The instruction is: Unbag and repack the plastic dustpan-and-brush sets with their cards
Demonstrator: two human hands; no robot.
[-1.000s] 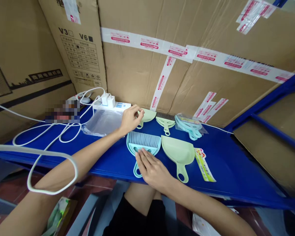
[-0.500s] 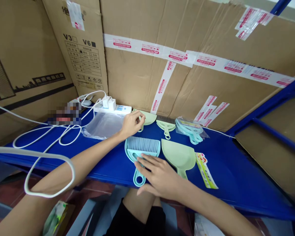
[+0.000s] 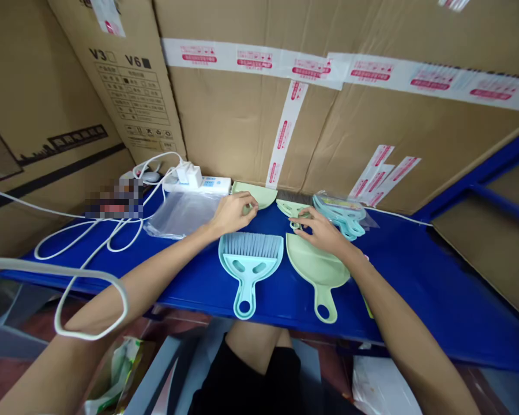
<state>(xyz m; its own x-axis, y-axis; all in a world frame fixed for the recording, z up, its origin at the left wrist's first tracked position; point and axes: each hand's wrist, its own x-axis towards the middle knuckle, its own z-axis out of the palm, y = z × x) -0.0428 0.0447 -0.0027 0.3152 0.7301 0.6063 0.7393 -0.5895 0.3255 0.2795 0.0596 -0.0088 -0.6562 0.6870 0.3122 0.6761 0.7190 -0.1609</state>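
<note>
My left hand point(image 3: 237, 213) is closed over the handle area of a pale green dustpan point(image 3: 263, 195) at the back. What its curled fingers hold, if anything, is hidden. With thumb and fingertips, my right hand point(image 3: 318, 229) grips the handle end of a pale green brush point(image 3: 292, 207). Nearer me lies a light blue dustpan point(image 3: 223, 256) with a blue brush point(image 3: 248, 264) nested in it, bristles pointing away. Beside it, a larger green dustpan point(image 3: 318, 265) lies handle toward me, partly under my right hand.
Bagged blue pieces point(image 3: 343, 216) lie at the back right. Clear plastic bags point(image 3: 181, 213), a white power strip point(image 3: 216, 185) and looping white cables point(image 3: 93, 268) are on the left. Cardboard point(image 3: 229, 121) stands behind the blue table point(image 3: 185, 290). My right forearm partly covers a yellow-green card point(image 3: 367, 306).
My right hand has left the blue brush and moved forward and right to the small green brush. My left hand stays near the rear dustpan. The view has shifted slightly.
</note>
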